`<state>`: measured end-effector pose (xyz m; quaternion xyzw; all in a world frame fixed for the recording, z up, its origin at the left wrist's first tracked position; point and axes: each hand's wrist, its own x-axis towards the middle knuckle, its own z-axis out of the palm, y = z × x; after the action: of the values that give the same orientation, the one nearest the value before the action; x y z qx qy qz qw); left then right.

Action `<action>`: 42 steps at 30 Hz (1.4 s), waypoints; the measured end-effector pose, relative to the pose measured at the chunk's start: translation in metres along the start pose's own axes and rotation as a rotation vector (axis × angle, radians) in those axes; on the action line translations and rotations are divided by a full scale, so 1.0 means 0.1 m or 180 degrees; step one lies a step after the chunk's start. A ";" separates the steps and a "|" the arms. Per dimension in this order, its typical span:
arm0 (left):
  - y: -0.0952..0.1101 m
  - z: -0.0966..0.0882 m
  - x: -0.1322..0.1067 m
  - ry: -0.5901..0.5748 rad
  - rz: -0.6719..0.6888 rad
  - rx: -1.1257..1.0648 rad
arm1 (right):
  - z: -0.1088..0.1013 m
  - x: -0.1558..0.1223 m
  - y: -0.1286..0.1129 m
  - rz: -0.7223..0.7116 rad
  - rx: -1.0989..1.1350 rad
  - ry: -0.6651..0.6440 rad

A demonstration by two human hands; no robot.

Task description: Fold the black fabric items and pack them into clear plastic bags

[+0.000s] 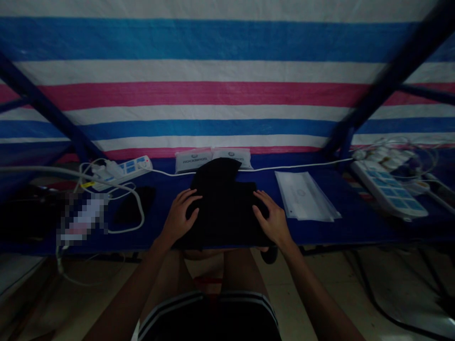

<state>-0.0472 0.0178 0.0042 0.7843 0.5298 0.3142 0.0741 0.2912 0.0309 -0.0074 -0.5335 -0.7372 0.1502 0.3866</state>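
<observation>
A black cloth item (223, 213) lies spread on the blue surface in front of me, its rounded upper part pointing away; its exact kind is too dark to make out. On its left edge rests my left hand (181, 213), fingers spread and lying on the fabric. My right hand (272, 218) lies flat on the right edge, thumb and fingers apart. Just beyond the cloth are two packed pouches (192, 161) with printed lettering, partly covered by its top. To the right of my right hand lie several clear plastic bags (302, 196), overlapping one another.
A white power strip (124, 170) with plugs and cables is at the left, near a small black item (133, 206). Another power strip (391, 189) with tangled cords sits at the right. Blue metal posts (384, 80) stand before a striped sheet (213, 94).
</observation>
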 end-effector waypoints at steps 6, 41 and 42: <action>0.01 0.00 0.00 0.0020 -0.0019 -0.0115 | -0.06 -0.14 -0.04 -0.0044 0.0004 -0.0023; 0.25 -0.25 -0.79 -0.1069 0.0386 0.0537 | -0.26 -0.62 -0.11 -0.0795 -0.0966 -0.1073; 0.25 -0.25 -0.80 -0.1064 0.0374 0.0523 | -0.26 -0.62 -0.11 -0.0795 -0.0952 -0.1070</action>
<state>-0.0613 -0.0684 0.0025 0.8586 0.4872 0.1391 0.0782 0.3114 -0.0340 -0.0085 -0.4571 -0.8652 0.0773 0.1909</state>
